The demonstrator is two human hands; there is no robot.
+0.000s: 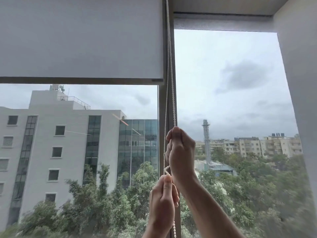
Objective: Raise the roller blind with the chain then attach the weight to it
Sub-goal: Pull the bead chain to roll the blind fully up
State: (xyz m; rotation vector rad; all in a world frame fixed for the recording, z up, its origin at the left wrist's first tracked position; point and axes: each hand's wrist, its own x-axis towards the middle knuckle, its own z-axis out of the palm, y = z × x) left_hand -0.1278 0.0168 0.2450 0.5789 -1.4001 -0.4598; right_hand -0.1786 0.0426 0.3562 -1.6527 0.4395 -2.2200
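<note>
The right hand is gripping the chain high; the left hand is pinching it below. The blind is hanging partly raised. Pulling one strand straight down, hand under hand, is advisable.

A white beaded plastic chain hangs along the grey vertical window post, right of the pale fabric roller blind; the right hand grips it above the left hand

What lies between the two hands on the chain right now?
In the head view, only a short slack kink of the bead chain shows between the right hand above and the left hand below; nothing else.
</note>
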